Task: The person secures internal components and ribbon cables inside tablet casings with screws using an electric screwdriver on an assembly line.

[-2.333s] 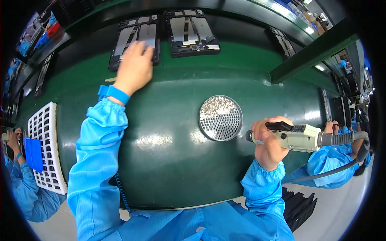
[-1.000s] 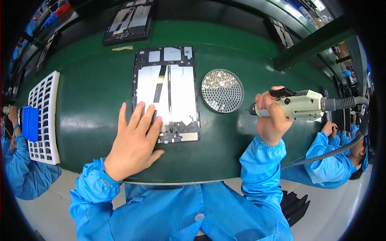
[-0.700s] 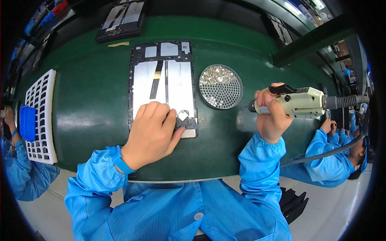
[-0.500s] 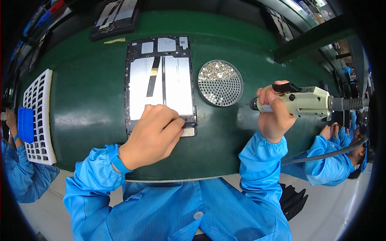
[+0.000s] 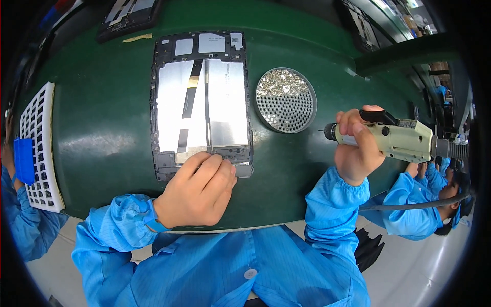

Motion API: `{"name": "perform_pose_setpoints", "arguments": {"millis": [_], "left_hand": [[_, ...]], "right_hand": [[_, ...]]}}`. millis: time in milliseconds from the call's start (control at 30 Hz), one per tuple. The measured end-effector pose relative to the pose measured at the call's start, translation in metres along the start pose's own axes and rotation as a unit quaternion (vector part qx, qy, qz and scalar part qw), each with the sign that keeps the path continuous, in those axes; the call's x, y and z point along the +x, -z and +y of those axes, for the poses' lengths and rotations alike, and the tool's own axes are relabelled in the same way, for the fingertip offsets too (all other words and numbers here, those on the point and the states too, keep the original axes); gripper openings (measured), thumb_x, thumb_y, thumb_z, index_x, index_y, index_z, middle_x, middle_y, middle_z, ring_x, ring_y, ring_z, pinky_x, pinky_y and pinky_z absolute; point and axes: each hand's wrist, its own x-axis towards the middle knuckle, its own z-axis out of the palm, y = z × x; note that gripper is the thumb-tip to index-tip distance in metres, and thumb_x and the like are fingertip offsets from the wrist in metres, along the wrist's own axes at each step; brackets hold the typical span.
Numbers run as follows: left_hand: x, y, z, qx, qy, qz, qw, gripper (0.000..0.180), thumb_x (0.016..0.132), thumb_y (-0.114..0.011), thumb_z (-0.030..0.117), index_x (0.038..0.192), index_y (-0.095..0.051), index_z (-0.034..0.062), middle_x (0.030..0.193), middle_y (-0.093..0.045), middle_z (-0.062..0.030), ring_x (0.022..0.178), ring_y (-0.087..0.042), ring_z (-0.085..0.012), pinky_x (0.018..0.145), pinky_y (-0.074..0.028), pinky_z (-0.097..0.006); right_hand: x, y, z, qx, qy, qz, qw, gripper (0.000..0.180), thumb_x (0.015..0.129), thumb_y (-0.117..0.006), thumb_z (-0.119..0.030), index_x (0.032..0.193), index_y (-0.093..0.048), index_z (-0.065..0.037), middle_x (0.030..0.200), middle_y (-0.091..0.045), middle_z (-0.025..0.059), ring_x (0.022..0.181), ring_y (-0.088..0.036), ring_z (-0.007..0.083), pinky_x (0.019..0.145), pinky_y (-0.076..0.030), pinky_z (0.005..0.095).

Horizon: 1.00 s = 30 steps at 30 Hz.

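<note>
An opened tablet [image 5: 227, 112] lies flat on the green workbench, its silvery inside and dark flex cables facing up. My left hand [image 5: 197, 192] rests at its lower edge, fingers curled and pressed together; whatever is between the fingertips is hidden. To the right, my right hand [image 5: 357, 146] is wrapped around a pale green electric screwdriver [image 5: 409, 139]. The tool lies nearly level, its thin bit pointing left, apart from the tablet. Between tablet and screwdriver sits a round perforated screw tray [image 5: 289, 107], with small silvery screws heaped in its far part.
A white grid tray [image 5: 41, 153] and a blue bin [image 5: 23, 161] stand at the left. Another opened device [image 5: 128, 18] lies at the back, near a yellowish strip [image 5: 137, 38]. A green beam [image 5: 404, 55] crosses the right. Co-workers in blue sleeves [image 5: 414, 212] sit at both sides.
My left hand has shifted slightly down along the tablet's lower edge, uncovering more of a flex cable. The screwdriver has moved a little right and down in my right hand. The whole view has shifted slightly.
</note>
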Motion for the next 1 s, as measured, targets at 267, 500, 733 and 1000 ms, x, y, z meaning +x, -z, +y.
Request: {"name": "perform_pose_setpoints", "arguments": {"millis": [267, 500, 733, 1000], "left_hand": [[0.003, -0.004, -0.011, -0.080, -0.015, 0.014, 0.997, 0.015, 0.068, -0.065, 0.003, 0.080, -0.063, -0.0064, 0.092, -0.061, -0.0163, 0.089, -0.058, -0.0276, 0.076, -0.049, -0.038], [0.004, -0.001, -0.013, -0.160, 0.038, 0.017, 0.986, 0.021, 0.067, -0.064, 0.005, 0.085, -0.063, -0.0062, 0.092, -0.059, -0.0150, 0.088, -0.057, -0.0279, 0.076, -0.049, -0.039], [0.003, -0.003, -0.009, -0.146, 0.066, 0.020, 0.987, 0.019, 0.068, -0.066, 0.003, 0.084, -0.064, -0.0068, 0.089, -0.058, -0.0147, 0.088, -0.056, -0.0287, 0.076, -0.049, -0.040], [0.010, 0.014, -0.027, -0.085, -0.006, -0.085, 0.993, 0.021, 0.069, -0.066, 0.005, 0.089, -0.067, -0.0027, 0.099, -0.060, -0.0169, 0.100, -0.057, -0.0319, 0.090, -0.046, -0.048]], "right_hand": [[0.002, -0.001, 0.002, -0.017, 0.016, -0.024, 0.999, 0.030, 0.072, -0.057, 0.000, 0.102, -0.054, 0.004, 0.067, -0.056, 0.0121, 0.056, -0.052, 0.0204, 0.062, -0.046, 0.0390], [0.001, -0.001, 0.003, -0.017, 0.021, -0.022, 0.999, 0.031, 0.072, -0.057, -0.001, 0.102, -0.054, 0.004, 0.066, -0.055, 0.0132, 0.056, -0.052, 0.0207, 0.062, -0.046, 0.0395], [0.004, 0.003, 0.004, -0.019, 0.021, -0.040, 0.999, 0.033, 0.072, -0.056, -0.002, 0.105, -0.053, 0.003, 0.068, -0.055, 0.0133, 0.058, -0.053, 0.0219, 0.065, -0.047, 0.0404], [0.003, 0.001, 0.000, 0.001, 0.028, -0.077, 0.997, 0.035, 0.073, -0.056, -0.004, 0.108, -0.051, 0.002, 0.065, -0.053, 0.0113, 0.059, -0.052, 0.0219, 0.065, -0.046, 0.0411]]}}
